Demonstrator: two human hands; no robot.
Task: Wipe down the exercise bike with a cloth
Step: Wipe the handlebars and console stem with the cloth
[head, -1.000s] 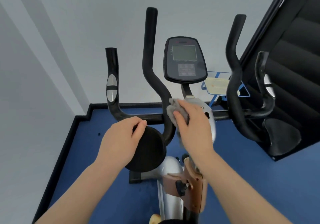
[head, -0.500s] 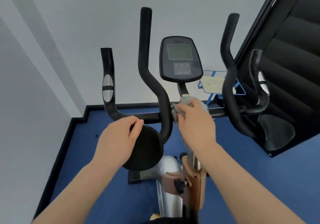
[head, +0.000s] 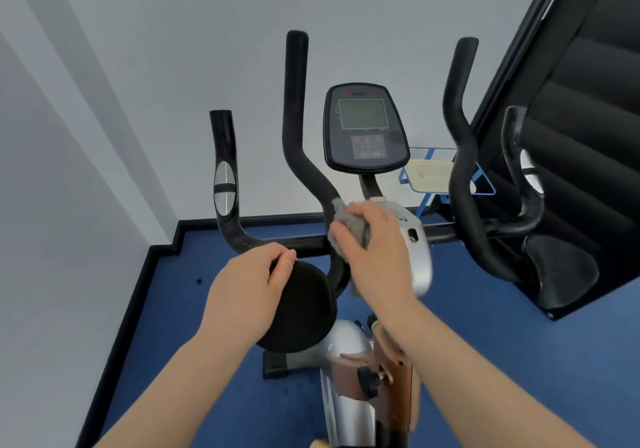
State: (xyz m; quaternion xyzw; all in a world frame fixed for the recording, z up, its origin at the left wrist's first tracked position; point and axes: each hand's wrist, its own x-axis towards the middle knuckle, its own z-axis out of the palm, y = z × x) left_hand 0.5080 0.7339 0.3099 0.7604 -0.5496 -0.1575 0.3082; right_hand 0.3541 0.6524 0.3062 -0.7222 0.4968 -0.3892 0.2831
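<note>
The right hand (head: 372, 253) has its fingers curled around a grey cloth (head: 348, 228) and presses it against the centre of the exercise bike (head: 346, 343), where the inner left handlebar (head: 294, 129) bends down to meet the horizontal crossbar (head: 304, 241). Part of the cloth shows above the knuckles; a loose end hangs under the palm. The left hand (head: 249, 292) holds the upper edge of the round black pad (head: 301, 309) at about 7 o'clock from the cloth, thumb and fingers bent over its rim.

The console (head: 365, 129) stands at 12 o'clock from the cloth and very near to it. The silver cover (head: 417, 257) lies just beside the right hand, at 3 o'clock.

I think the wiping is only at the middle part. The outer grips and the right bar (head: 457, 136), at 2 o'clock, seem not yet wiped. A risk: if the stroke goes too high, the cloth may press the console buttons. The hanging end may also catch on the black knob (head: 367, 382) at 6 o'clock when the hand comes down.
</note>
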